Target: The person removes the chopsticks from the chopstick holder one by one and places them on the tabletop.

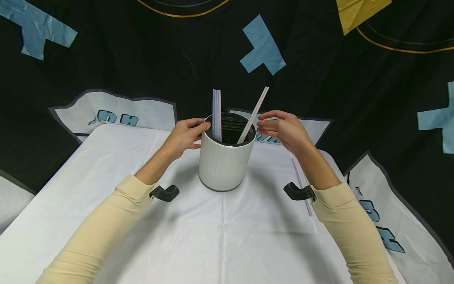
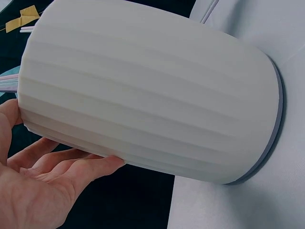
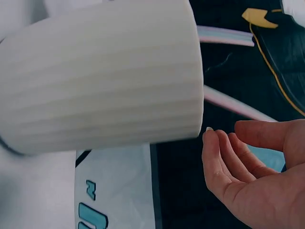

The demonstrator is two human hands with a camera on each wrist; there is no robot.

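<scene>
A white ribbed round holder [image 1: 224, 167] with a black slotted top [image 1: 232, 124] stands upright on the table. Several pastel drinking straws [image 1: 216, 114] rise from its left side, and a pair of pinkish straws [image 1: 253, 115] leans right out of the front opening. My left hand [image 1: 188, 136] grips the holder at its left rim; in the left wrist view the thumb [image 2: 10, 110] is at the rim and the fingers lie along the side. Just right of the rim is my right hand [image 1: 281, 128], its fingers loosely bent and nothing in them, apart from the holder in the right wrist view.
Pale straws [image 1: 301, 185] lie on the white-covered table [image 1: 198, 244] beneath my right forearm. Behind the table hangs a black cloth [image 1: 142, 63] with blue tape pieces [image 1: 264, 45]. White printed panels [image 1: 142, 114] show along the table's back edge.
</scene>
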